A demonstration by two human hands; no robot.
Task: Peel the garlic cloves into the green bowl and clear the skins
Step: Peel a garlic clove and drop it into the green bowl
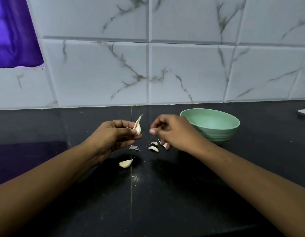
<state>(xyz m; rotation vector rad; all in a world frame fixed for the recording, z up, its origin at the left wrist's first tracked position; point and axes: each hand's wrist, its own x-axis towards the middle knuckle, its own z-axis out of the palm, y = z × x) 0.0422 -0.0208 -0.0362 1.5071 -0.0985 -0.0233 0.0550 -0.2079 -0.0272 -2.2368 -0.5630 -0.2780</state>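
— Over the black counter [182, 194], what do you see?
— My left hand [112, 135] pinches a clove [137, 128], its skin half lifted. My right hand [172, 132] curls just beside it (pinching anything? I cannot tell). Loose cloves [126, 163] lie beneath; the bowl [211, 124] sits right behind that hand.

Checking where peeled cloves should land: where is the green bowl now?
In the head view the green bowl sits on the black counter, right of centre, just behind the right hand.

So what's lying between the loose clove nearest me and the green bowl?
Head view: two small garlic pieces on the counter, then the right hand, just before the bowl.
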